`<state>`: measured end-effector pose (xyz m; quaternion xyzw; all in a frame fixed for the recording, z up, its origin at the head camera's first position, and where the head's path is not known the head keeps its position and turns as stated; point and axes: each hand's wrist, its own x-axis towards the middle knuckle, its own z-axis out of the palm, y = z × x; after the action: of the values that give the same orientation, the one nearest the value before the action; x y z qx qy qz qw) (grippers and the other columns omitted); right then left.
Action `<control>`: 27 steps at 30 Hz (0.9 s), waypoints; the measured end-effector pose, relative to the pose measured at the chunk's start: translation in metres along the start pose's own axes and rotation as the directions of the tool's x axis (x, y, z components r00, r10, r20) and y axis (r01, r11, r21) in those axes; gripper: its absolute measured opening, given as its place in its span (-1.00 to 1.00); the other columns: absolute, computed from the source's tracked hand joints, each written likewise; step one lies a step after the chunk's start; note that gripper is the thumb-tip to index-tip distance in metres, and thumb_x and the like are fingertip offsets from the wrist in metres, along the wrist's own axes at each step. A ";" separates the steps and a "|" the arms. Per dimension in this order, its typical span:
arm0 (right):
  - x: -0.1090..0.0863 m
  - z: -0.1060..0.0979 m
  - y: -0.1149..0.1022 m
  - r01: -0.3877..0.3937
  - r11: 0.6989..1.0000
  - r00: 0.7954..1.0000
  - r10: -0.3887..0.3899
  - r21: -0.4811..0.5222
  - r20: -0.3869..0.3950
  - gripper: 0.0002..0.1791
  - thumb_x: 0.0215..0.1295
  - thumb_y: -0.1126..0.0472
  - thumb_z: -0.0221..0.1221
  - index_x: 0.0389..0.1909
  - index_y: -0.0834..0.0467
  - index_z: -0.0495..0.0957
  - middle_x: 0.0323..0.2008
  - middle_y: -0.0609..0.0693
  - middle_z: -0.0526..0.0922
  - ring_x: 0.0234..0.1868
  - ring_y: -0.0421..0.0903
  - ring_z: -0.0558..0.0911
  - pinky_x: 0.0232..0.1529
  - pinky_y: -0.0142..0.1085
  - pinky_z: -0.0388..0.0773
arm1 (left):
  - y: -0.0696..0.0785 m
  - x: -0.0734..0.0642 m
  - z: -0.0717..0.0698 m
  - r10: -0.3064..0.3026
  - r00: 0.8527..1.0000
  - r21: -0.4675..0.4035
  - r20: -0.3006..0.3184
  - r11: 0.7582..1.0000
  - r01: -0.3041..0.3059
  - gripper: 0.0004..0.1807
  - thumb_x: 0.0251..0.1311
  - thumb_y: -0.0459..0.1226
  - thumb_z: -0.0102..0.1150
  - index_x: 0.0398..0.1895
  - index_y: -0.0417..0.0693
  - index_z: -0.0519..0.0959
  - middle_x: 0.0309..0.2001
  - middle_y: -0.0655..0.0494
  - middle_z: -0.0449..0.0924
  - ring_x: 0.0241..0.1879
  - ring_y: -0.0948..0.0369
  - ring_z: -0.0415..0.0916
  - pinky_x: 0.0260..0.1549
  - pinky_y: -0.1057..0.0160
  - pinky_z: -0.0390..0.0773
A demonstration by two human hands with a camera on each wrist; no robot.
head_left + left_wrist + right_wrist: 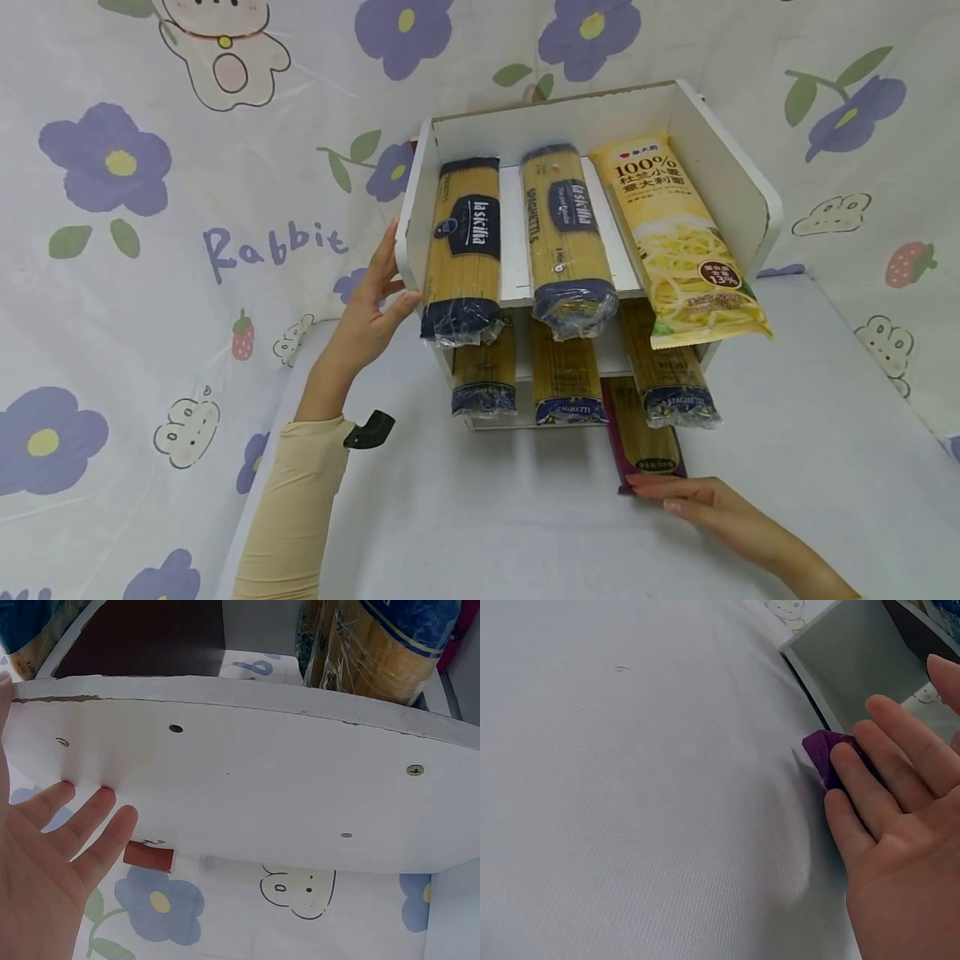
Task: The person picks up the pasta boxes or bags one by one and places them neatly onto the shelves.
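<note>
My left hand (371, 321) rests against the left side of a white shelf (607, 108), its fingertips touching the side panel (247, 772). At the shelf's lower right, the straight fingers of my right hand (712, 508) touch the near end of a purple-edged spaghetti pack (641, 433), which sticks out from the bottom level. A purple corner of that pack (823, 754) shows past the fingers in the right wrist view; the rest is behind them. The top level bears two blue-and-clear spaghetti packs (468, 242) and a yellow pasta pack (682, 242).
Several blue-ended spaghetti packs (570, 375) lie on the middle level, their ends jutting past its front edge. The shelf stands on a white-covered table (480, 517) before a flower-printed cloth (112, 275). A black strap piece (370, 431) sits at the left wrist.
</note>
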<state>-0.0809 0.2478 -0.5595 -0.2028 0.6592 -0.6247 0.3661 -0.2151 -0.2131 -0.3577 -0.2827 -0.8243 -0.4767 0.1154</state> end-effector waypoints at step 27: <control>-0.006 -0.039 -0.014 0.088 0.971 0.958 -0.144 0.221 0.249 -0.49 0.58 0.37 -0.42 0.45 0.46 0.09 0.44 0.03 0.39 0.37 -0.07 0.49 0.32 -0.29 0.48 | -0.028 -0.041 0.004 -0.156 0.979 0.096 0.133 0.985 0.144 -0.25 0.46 0.06 -0.07 0.58 0.48 -0.17 0.55 0.09 0.13 0.42 -0.02 0.32 0.31 -0.15 0.42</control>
<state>-0.1087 0.2766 -0.5464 -0.2831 0.5227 -0.6781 0.4321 -0.1976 -0.2350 -0.3982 -0.2474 -0.8691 -0.4270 0.0330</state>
